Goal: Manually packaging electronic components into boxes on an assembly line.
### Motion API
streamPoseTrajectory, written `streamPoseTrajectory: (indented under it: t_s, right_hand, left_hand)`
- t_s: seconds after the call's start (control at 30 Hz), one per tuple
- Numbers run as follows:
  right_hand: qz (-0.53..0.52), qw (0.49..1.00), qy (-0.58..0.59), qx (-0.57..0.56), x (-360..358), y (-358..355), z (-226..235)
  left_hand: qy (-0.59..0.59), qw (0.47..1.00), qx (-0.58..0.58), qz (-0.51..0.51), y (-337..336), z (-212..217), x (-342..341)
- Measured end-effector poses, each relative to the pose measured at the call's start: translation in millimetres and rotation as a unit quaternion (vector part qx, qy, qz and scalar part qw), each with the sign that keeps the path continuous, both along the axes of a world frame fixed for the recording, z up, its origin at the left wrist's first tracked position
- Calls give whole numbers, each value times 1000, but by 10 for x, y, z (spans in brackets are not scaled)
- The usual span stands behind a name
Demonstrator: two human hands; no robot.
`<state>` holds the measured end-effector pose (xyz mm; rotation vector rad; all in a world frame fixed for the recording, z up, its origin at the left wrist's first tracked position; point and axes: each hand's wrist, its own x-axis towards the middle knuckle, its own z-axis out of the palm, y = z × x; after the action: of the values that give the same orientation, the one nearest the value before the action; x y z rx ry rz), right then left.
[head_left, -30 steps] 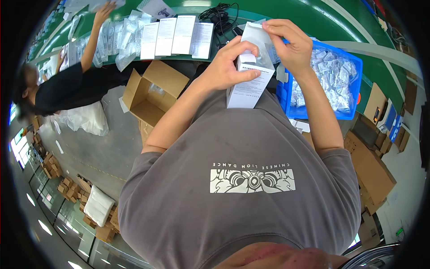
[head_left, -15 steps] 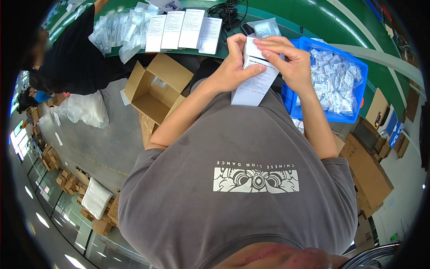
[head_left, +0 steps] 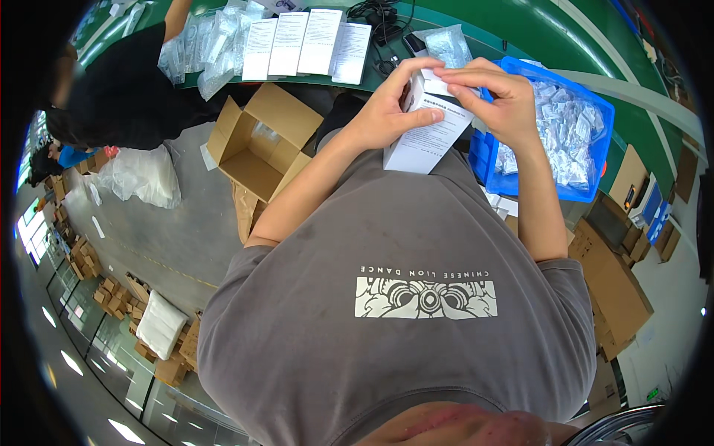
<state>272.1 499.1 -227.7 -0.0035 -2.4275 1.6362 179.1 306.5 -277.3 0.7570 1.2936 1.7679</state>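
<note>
I hold a tall white carton box (head_left: 424, 137) upright in front of my chest. My left hand (head_left: 390, 108) wraps its left side, thumb across the printed front. My right hand (head_left: 494, 93) is at the box's top end, fingers pressing on the top flap. Just right of the box stands a blue plastic bin (head_left: 602, 149) filled with several small clear bags. A clear plastic bag (head_left: 446, 44) lies on the green table (head_left: 520, 37) just beyond my hands.
An open brown cardboard box (head_left: 260, 145) stands on the floor to my left. White flat cartons (head_left: 309, 44) lie in a row on the table. A person in black (head_left: 119, 97) works at far left. Brown boxes (head_left: 617, 290) are stacked at my right.
The white box and both hands have drifted slightly lower and closer to my chest. My right hand's fingers now lie flatter over the top flap.
</note>
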Motion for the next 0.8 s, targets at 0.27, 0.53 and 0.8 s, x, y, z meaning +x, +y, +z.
streamPoseTrajectory:
  t_s: [0.27, 0.53, 0.8]
  right_hand:
    - [-21, 989, 16, -147, -12, -177, -229]
    - [-8, 985, -45, -167, 16, -117, -154]
    - [-5, 993, -63, -97, 55, -238, -100]
  left_hand:
    - [-2, 996, 82, 35, -2, -157, -98]
    - [-32, 998, 37, 26, -22, -174, -69]
    - [34, 999, 26, 23, -72, -225, -73]
